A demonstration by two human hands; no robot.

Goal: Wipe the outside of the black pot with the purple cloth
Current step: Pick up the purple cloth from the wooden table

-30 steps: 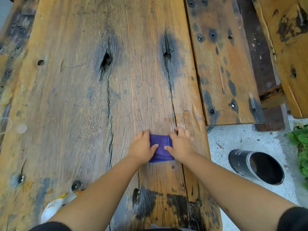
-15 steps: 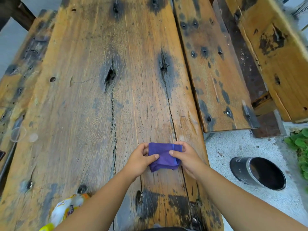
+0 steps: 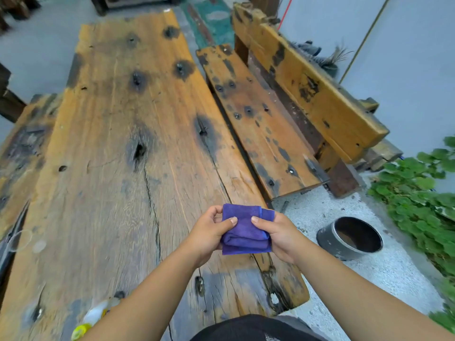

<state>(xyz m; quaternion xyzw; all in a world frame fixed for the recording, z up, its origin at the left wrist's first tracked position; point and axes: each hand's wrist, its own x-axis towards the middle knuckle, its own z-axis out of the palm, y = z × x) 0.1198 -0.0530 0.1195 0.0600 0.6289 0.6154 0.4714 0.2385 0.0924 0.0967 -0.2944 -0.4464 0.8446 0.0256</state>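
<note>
Fingers of the left hand (image 3: 209, 232) and the right hand (image 3: 278, 236) pinch the purple cloth (image 3: 245, 233) from either side, thumbs on top, holding it above the near right part of the wooden surface (image 3: 118, 168). The cloth is folded into a thick squarish pad, layered folds at its near edge. On the concrete floor (image 3: 320, 210) to the right stands the black pot (image 3: 349, 238), upright, mouth tipped slightly rightward, dusty and scuffed outside.

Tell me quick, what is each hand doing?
Left hand: closed on the folded purple cloth, thumb on top.
Right hand: closed on the same cloth's other side.
</note>
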